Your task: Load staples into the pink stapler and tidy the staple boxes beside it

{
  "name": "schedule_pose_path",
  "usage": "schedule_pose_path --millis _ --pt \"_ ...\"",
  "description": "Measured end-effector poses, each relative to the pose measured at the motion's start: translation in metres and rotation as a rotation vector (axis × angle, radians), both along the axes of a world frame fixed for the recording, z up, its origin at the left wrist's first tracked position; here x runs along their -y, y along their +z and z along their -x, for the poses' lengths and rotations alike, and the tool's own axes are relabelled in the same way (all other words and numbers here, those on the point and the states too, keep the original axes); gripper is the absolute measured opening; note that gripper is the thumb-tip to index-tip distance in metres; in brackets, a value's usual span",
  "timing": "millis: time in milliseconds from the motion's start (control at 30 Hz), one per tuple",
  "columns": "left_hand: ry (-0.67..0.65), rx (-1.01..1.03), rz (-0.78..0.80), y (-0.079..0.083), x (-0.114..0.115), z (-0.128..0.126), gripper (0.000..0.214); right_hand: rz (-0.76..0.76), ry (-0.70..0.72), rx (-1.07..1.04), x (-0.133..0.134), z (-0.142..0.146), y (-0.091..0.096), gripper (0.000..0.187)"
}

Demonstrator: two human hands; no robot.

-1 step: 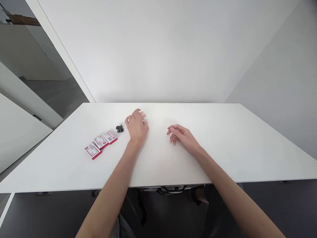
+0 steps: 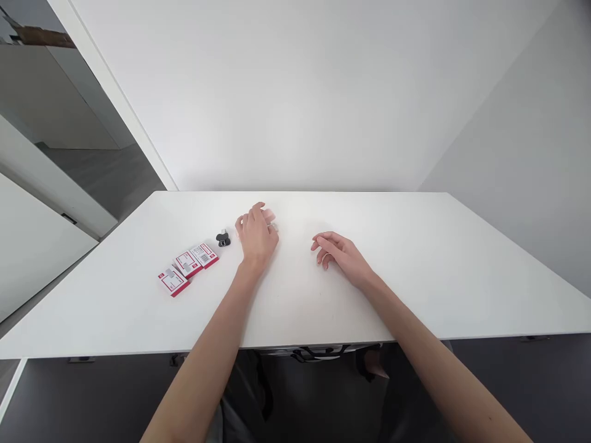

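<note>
My left hand rests on the white table left of centre. Its fingers are curled round a small pale thing that I cannot make out, and a tiny metal bit shows at the fingertips. Just left of this hand lies a small black object. My right hand lies on the table to the right, fingers loosely spread and slightly bent, holding nothing.
Three small red-and-white packs lie in a slanting row left of the black object. White walls close the table at the back and right. The table's left edge drops to a grey floor.
My left hand has shifted very slightly to the right and away from me. Everything else is as it was.
</note>
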State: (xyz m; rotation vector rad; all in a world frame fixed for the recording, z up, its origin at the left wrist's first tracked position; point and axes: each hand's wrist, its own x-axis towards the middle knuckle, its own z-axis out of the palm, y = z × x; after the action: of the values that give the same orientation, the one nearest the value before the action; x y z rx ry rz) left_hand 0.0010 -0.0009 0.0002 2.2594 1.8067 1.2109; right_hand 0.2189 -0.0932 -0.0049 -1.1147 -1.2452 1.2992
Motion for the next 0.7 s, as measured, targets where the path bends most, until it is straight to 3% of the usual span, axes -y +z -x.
schedule_pose_path --millis 167,233,333,500,600,700 --pt "-0.477 -0.109 0.005 0.005 0.011 -0.009 0.079 0.004 -0.056 -0.040 -0.002 0.000 -0.003 0.046" --pt "-0.549 -0.141 -0.026 0.006 0.015 -0.013 0.081 0.005 -0.081 -0.059 -0.002 -0.001 -0.005 0.048" --pt "-0.420 -0.051 -0.025 0.002 0.016 -0.016 0.082 0.002 -0.089 -0.063 -0.003 -0.001 -0.006 0.048" --pt "-0.141 0.170 0.144 -0.011 0.007 -0.017 0.101 0.003 -0.080 -0.050 -0.001 -0.001 -0.004 0.047" --pt "-0.115 0.194 0.241 -0.014 0.003 -0.018 0.104 -0.002 -0.080 -0.048 -0.001 0.000 -0.004 0.045" --pt "-0.172 0.190 0.299 -0.011 0.007 -0.021 0.102 -0.007 -0.076 -0.051 -0.001 0.000 -0.004 0.044"
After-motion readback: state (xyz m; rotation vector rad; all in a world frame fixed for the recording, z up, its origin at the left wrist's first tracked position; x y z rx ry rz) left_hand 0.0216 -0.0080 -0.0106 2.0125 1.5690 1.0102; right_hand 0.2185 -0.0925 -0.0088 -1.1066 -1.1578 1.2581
